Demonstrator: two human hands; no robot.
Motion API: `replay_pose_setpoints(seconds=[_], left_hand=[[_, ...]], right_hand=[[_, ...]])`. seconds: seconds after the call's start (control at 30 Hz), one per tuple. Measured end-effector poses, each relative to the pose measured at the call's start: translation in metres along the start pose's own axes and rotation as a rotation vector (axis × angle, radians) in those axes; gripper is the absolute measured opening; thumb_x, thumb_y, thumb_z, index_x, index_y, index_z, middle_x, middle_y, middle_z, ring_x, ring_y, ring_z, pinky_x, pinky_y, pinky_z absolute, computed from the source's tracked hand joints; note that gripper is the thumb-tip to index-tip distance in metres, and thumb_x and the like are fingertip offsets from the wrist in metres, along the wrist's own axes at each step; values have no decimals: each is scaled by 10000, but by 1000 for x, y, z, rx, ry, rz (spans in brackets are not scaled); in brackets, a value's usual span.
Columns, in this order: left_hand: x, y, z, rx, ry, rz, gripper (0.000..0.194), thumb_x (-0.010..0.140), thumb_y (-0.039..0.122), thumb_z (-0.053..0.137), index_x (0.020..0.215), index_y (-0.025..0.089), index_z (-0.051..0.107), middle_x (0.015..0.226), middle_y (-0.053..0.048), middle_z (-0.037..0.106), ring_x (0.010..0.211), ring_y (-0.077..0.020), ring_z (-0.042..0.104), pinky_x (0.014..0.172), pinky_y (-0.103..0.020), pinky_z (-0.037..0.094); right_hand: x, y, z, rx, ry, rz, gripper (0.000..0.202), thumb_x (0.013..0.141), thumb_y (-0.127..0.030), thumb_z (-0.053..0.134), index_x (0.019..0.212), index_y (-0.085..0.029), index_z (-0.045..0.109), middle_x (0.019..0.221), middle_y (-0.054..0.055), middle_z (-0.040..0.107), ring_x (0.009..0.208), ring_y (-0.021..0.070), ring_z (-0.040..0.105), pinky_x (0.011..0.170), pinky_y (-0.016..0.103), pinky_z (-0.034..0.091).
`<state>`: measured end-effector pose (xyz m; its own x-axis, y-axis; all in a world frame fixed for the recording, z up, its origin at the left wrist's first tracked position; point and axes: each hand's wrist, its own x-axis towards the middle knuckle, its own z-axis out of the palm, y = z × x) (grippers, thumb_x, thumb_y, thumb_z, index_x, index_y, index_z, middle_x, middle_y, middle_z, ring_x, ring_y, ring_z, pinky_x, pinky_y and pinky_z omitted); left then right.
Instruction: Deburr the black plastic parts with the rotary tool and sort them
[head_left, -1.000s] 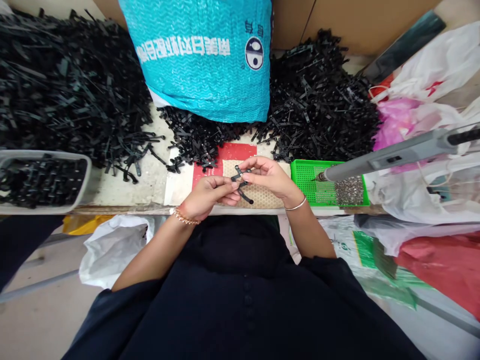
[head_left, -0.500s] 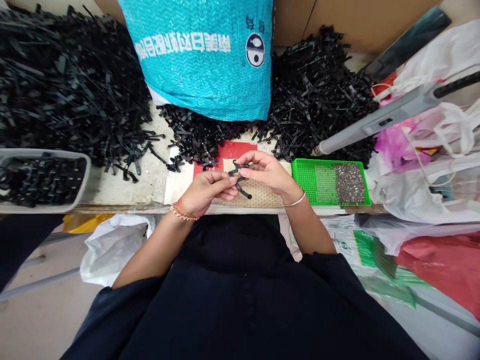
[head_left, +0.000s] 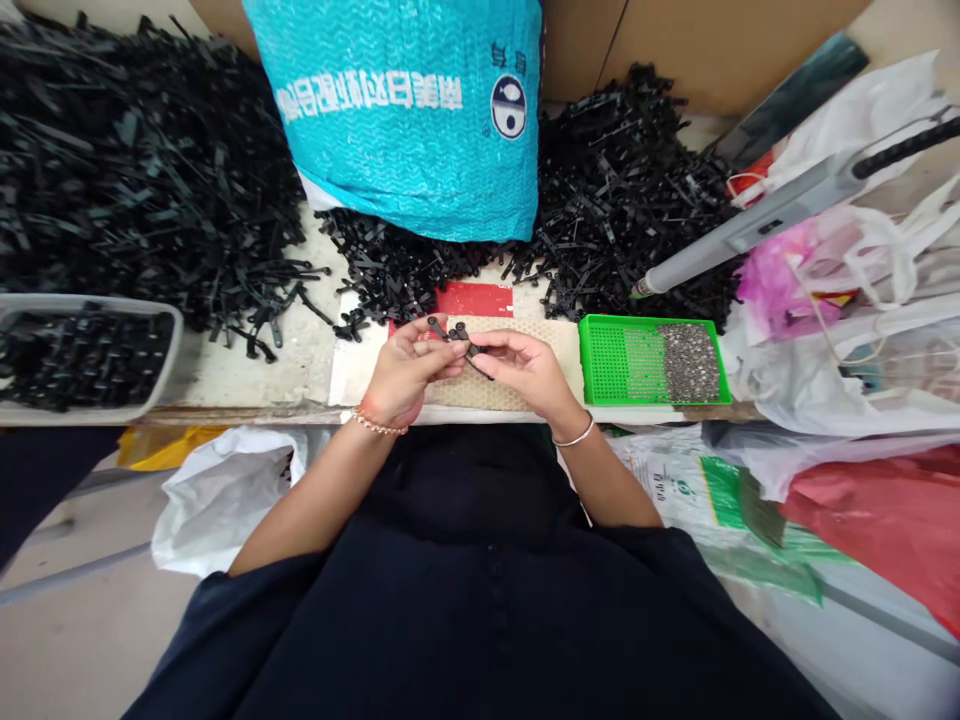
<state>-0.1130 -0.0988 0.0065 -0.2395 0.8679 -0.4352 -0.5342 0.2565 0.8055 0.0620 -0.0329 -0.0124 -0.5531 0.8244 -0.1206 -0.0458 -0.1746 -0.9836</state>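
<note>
Between my two hands are small black plastic arms (head_left: 460,336), crossed over one another above a tan patterned mat (head_left: 517,390). My left hand (head_left: 411,372) pinches them between thumb and fingers from the left. From the right, my right hand (head_left: 526,368) grips the same black pieces with thumb and fingertips. How the pieces join is partly hidden by my fingers. Just right of my right hand lies a green tray (head_left: 606,398) with small metal parts (head_left: 690,362) heaped at its right end and others set in rows.
Heaps of black plastic pieces (head_left: 142,170) cover the left and back of the table. A blue woven sack (head_left: 405,120) rests at the back. A clear tub (head_left: 174,345) of black parts stands left. A grey electric screwdriver (head_left: 757,225) slants in from the right, near plastic bags (head_left: 855,370).
The black pieces have turned in my hands and now lie closer together. My right hand has come down slightly and to the left; both hands still hold the pieces.
</note>
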Motion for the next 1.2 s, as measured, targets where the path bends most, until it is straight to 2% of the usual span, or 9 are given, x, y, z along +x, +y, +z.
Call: replay_pose_setpoints(seconds=[0.2, 0.3, 0.4, 0.53, 0.73, 0.9, 1.03, 1.1, 1.2], left_hand=[[-4, 1, 3, 38, -35, 54, 651, 563, 386, 1068, 1074, 164, 732, 749, 10, 775, 653, -129, 752, 659, -205, 619], [-7, -9, 4, 90, -117, 98, 703, 668, 474, 1010, 1252, 200, 729, 1081, -86, 832, 932, -212, 806, 737, -258, 639], [-14, -26, 12, 239, -360, 70, 751, 628, 394, 1031, 1295, 208, 739, 1356, -147, 773, 1209, -293, 756, 927, -357, 647], [-24, -44, 28, 439, -669, 25, 585, 621, 319, 1026, 1136, 160, 797, 1216, -151, 827, 1175, -336, 771, 1086, -502, 595], [-29, -51, 33, 175, -532, -77, 586, 592, 339, 1049, 1099, 159, 819, 1144, -137, 849, 1157, -358, 781, 1066, -518, 607], [-35, -49, 33, 27, -478, -131, 463, 654, 389, 1028, 1020, 173, 842, 1094, -124, 857, 1186, -338, 772, 1139, -493, 551], [-30, -27, 28, 77, -531, -165, 471, 675, 271, 996, 1112, 183, 845, 1288, -141, 816, 1292, -342, 726, 1148, -473, 546], [-25, -16, 28, -29, -435, -73, 468, 709, 264, 947, 1161, 209, 838, 1412, -115, 769, 1378, -319, 677, 1171, -434, 530], [-19, -8, 36, -147, -239, 20, 364, 770, 317, 913, 1111, 209, 843, 1295, -87, 820, 1252, -260, 747, 1148, -395, 544]], right_hand=[[-2, -5, -6, 79, 32, 21, 470, 671, -502, 977, 1047, -256, 839, 1157, 39, 833, 1075, 197, 764, 1090, 433, 625], [4, -15, -9, 107, 73, -26, 480, 692, -518, 953, 1082, -268, 825, 1188, 29, 820, 1152, 214, 752, 1110, 441, 619], [12, -28, 2, 159, 100, -71, 414, 774, -458, 902, 1128, -270, 800, 1267, 19, 791, 1257, 219, 721, 1146, 437, 602], [16, -40, 33, 305, 17, -12, 443, 755, -439, 921, 1139, -269, 782, 1265, 4, 796, 1241, 228, 728, 1163, 449, 602], [15, -42, 49, 526, -6, 38, 535, 672, -468, 984, 1129, -287, 771, 1200, -26, 809, 1178, 188, 743, 1176, 362, 592], [20, -39, 43, 473, 28, 12, 443, 753, -436, 911, 1140, -281, 762, 1212, -12, 809, 1236, 221, 741, 1143, 402, 622], [4, -40, 23, 250, 55, -118, 425, 750, -444, 927, 1112, -264, 796, 1208, 14, 819, 1165, 217, 765, 1092, 414, 649], [-8, -37, 6, 134, 98, -172, 412, 759, -460, 922, 1100, -257, 813, 1156, 23, 832, 1083, 199, 777, 1055, 414, 663], [-19, -26, -16, 35, 153, -192, 417, 752, -496, 918, 1077, -251, 829, 1116, 33, 831, 1013, 189, 773, 1013, 424, 674]])
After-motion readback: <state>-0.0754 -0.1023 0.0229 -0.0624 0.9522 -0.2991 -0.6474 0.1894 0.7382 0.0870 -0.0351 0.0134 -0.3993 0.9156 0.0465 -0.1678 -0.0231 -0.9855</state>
